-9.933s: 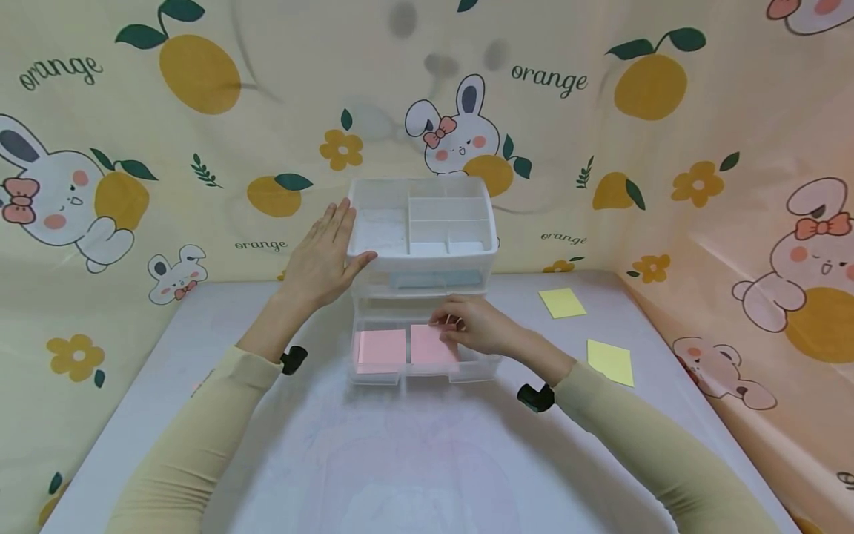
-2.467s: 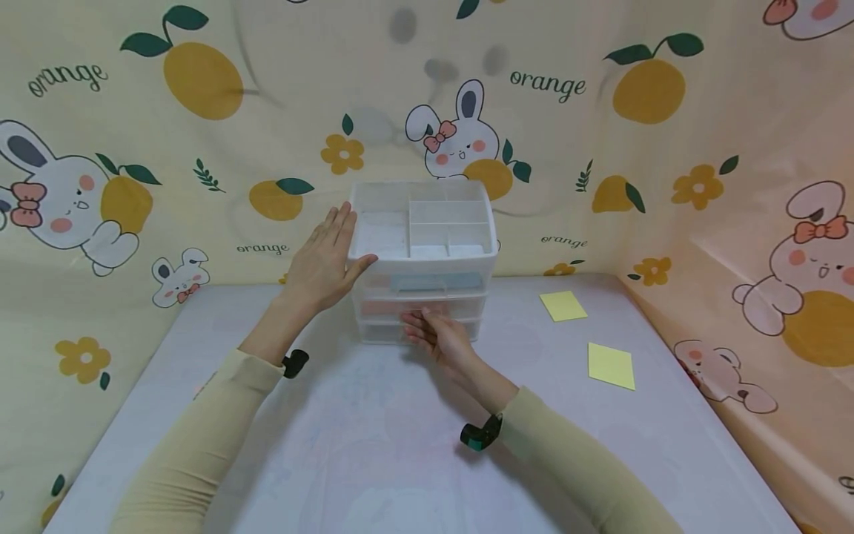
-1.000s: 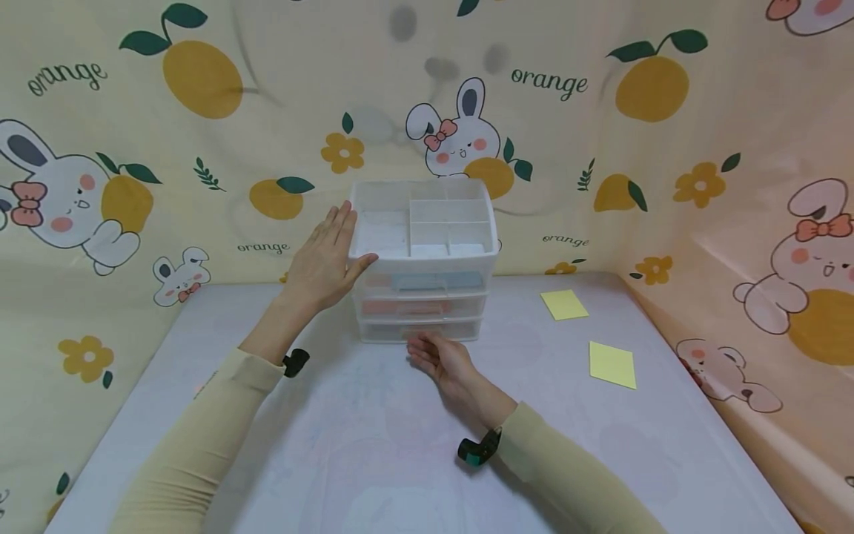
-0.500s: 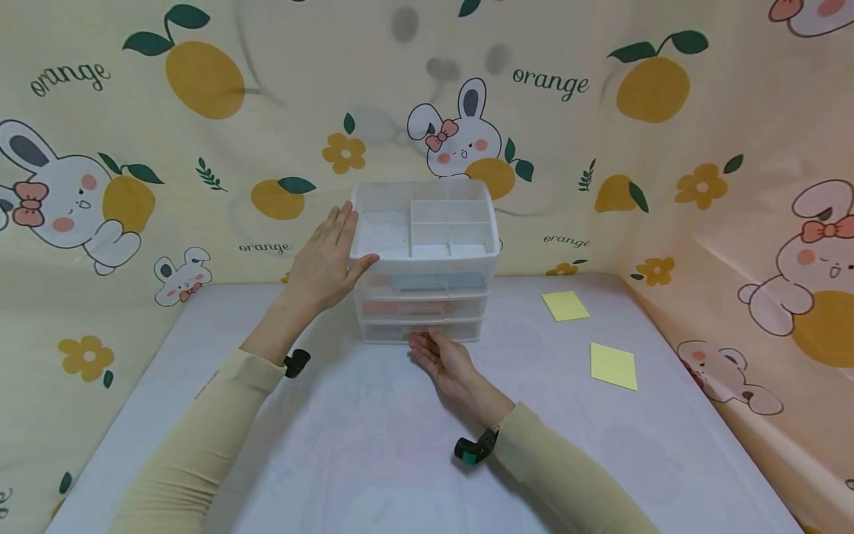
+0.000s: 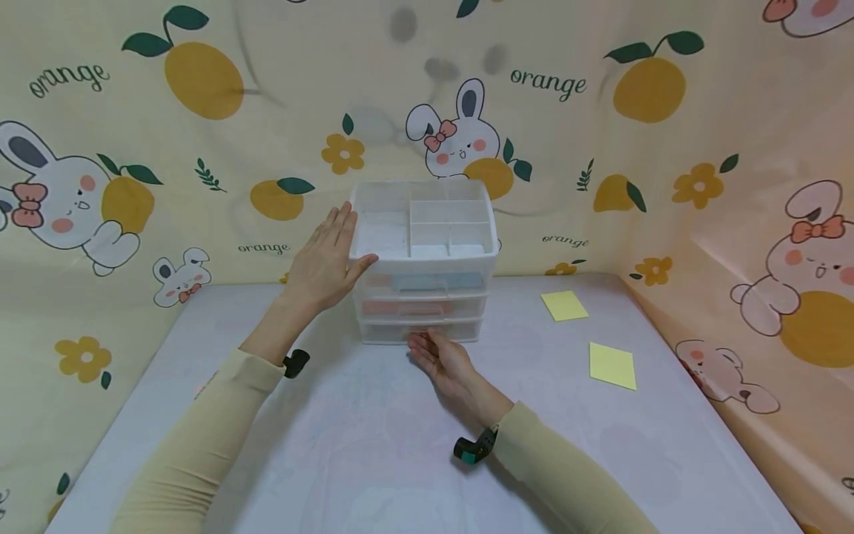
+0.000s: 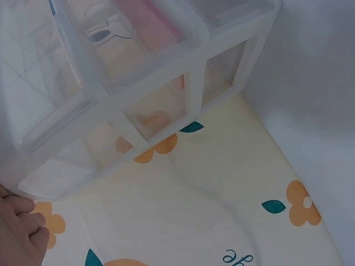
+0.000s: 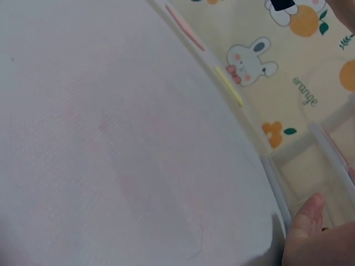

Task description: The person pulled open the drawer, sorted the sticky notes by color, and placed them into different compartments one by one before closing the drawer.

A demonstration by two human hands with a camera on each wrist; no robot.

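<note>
A white drawer organizer [image 5: 423, 259] with three clear drawers stands on the table, its top tray divided into compartments. My left hand [image 5: 323, 259] lies with straight fingers along its upper left side, thumb over the front edge. The right hand [image 5: 445, 362], palm turned up, is at the handle of the bottom drawer [image 5: 383, 333], thumb above and fingers below; its grip is partly hidden. All drawers are pushed in. Blue shows through the top drawer [image 5: 437, 282], pink through the middle drawer [image 5: 407, 307]. In the right wrist view, a digit [image 7: 310, 216] touches the drawer front.
Two yellow sticky notes, a farther one [image 5: 564, 305] and a nearer one [image 5: 612, 366], lie on the table right of the organizer. The right wrist view shows pink paper [image 7: 186, 27] and yellow paper [image 7: 228, 86] near the table's edge. A patterned cloth [image 5: 373, 89] hangs behind.
The middle drawer, earlier pulled out with pink sticky notes and my right hand in it, is now pushed in. My right hand has moved down to the bottom drawer. The left hand has stayed.
</note>
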